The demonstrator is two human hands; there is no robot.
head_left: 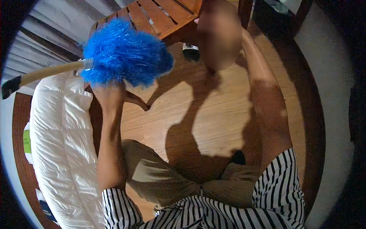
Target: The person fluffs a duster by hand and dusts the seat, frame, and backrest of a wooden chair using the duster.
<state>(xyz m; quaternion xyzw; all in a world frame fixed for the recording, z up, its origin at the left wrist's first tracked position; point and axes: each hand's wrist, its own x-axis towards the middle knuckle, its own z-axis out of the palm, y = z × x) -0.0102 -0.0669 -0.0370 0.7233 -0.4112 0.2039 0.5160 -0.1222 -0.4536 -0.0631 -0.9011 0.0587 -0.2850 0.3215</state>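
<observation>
A duster with a fluffy blue head (126,53) and a curved, light wooden handle (53,71) with a dark tip is at the upper left. Just below the blue fibres shows the wrist end of my left hand (108,88); its fingers are hidden by the duster head. At the upper right, a blurred oval patch covers most of my right hand (245,37), so its grip and anything in it cannot be made out. Near both hands is a slatted wooden piece of furniture (167,17).
White quilted bedding (61,118) lies along the left, beside grey curtains (42,32). Under the slatted furniture is a small black and white object (191,52). The wood floor (225,114) carries dark shadows. A pale wall (324,61) stands at the right.
</observation>
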